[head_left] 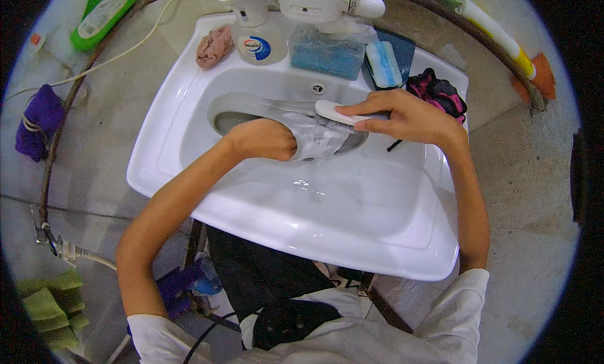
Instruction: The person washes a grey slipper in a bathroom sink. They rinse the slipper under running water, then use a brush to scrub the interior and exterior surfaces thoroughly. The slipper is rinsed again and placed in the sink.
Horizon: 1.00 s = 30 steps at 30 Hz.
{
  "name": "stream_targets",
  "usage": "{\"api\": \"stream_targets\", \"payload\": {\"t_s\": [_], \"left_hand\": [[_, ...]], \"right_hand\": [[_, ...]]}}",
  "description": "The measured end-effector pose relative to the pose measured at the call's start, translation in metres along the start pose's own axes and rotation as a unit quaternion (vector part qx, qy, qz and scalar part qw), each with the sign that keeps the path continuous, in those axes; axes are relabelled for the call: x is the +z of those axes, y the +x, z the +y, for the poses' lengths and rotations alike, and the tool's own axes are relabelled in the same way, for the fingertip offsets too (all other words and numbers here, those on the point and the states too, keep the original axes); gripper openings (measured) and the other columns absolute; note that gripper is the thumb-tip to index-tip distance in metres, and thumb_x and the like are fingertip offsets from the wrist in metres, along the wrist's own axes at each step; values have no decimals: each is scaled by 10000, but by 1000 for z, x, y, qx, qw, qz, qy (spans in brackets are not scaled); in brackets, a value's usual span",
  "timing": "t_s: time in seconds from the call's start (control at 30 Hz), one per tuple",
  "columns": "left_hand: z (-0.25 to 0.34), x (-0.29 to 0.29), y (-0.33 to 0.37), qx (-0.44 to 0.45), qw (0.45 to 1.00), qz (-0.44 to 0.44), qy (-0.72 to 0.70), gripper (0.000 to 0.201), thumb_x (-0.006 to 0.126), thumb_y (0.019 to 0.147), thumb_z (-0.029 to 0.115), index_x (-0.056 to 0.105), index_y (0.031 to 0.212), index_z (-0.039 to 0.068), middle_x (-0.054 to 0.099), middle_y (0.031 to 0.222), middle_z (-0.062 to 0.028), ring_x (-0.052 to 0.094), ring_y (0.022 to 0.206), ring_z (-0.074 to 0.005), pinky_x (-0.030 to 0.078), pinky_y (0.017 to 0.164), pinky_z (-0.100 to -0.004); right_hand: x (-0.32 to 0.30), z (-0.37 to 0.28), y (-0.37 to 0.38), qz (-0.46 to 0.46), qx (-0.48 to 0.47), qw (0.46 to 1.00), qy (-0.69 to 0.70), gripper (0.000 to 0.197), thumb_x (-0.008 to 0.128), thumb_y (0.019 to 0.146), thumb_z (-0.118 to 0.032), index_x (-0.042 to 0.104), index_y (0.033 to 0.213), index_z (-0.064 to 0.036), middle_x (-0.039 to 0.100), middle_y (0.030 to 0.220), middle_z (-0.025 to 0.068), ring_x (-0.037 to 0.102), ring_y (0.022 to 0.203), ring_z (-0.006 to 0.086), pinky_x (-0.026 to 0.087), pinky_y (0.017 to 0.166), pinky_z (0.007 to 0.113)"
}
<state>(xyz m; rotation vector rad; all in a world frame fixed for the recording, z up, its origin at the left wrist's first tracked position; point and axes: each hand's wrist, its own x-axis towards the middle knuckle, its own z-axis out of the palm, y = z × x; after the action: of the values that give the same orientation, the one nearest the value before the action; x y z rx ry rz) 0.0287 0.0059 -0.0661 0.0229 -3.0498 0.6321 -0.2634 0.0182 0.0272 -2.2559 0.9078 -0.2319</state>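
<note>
In the upper part of the white sink basin [371, 200] lies a pale grey-and-white shoe [318, 139], wet and with whitish suds on it. My left hand [264, 139] is closed on the shoe, its fingertips hidden in the opening. From the right, my right hand [409, 115] grips a white oval scrubbing brush [333, 111] between thumb and fingers. The brush lies against the shoe's upper surface, and its bristles are barely visible.
Along the sink's back ledge sit a crumpled pink cloth [214, 47], a clear bottle [261, 46], a blue sponge in wrapping [327, 52], a blue-and-white soap bar [383, 64] and a black-and-pink scrunchie [437, 93]. A white faucet unit [308, 2] overhangs the back.
</note>
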Motion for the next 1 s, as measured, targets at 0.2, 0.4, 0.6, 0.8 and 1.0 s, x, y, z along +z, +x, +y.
{"api": "stream_targets", "payload": {"t_s": [0.2,0.4,0.6,0.8,1.0], "left_hand": [[11,-4,9,-8,999,-24,24,132,633,637,114,598,510,130,611,539,-71,632,505,-228,495,436,-354],[6,6,-5,-22,998,-55,-13,93,622,651,111,616,561,90,624,600,-72,632,552,-234,494,486,-354],[12,10,-4,-69,990,-109,-49,78,655,634,135,642,584,77,674,676,-83,669,643,-256,528,540,-370],[29,54,-8,-49,978,-192,-65,126,598,741,138,694,730,57,704,854,-87,676,789,-240,539,677,-362],[16,72,-12,233,853,13,467,215,540,839,149,724,861,40,715,1016,-90,678,926,-223,543,804,-356]], "right_hand": [[41,-6,27,100,-99,984,-106,382,600,934,-271,608,1306,-182,586,853,167,571,755,289,455,683,370],[28,-8,26,66,-85,992,-63,372,615,926,-253,619,1290,-175,647,922,166,600,743,252,467,687,348],[10,5,10,-21,18,999,-20,398,696,876,-239,639,1260,-152,693,1083,166,644,848,242,493,788,325],[23,3,22,-22,-53,998,0,373,676,887,-220,646,1252,-148,689,1001,169,630,802,261,490,764,341],[65,-32,40,60,-84,988,-114,384,618,916,-246,615,1297,-202,587,834,162,573,704,321,468,679,381]]}}
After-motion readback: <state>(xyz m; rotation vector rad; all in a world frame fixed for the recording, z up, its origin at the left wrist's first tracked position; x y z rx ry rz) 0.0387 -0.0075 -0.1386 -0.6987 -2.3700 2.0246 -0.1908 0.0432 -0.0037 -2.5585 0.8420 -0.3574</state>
